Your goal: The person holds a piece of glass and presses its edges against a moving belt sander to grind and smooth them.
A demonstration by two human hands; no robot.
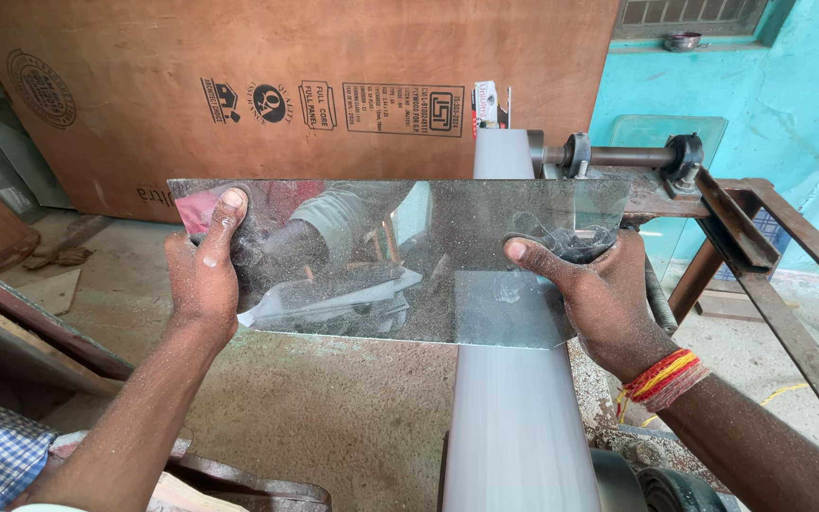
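Observation:
I hold a rectangular pane of dusty glass [400, 256] flat in front of me, over a pale grey sanding belt [514, 417] that runs away from me. My left hand [203, 275] grips the pane's left end, thumb on top. My right hand [594, 294] grips the right end, thumb on top, with red and yellow threads around the wrist. The pane's near right corner is cut off at an angle and lies above the belt. Reflections and fine dust cover the glass.
The belt machine has a rusty metal frame [770, 256] and a shaft with bearings [627, 154] at the far end. A large plywood sheet [286, 85] leans against the back wall. Another glass pane [665, 128] stands by the turquoise wall. The floor is dusty concrete.

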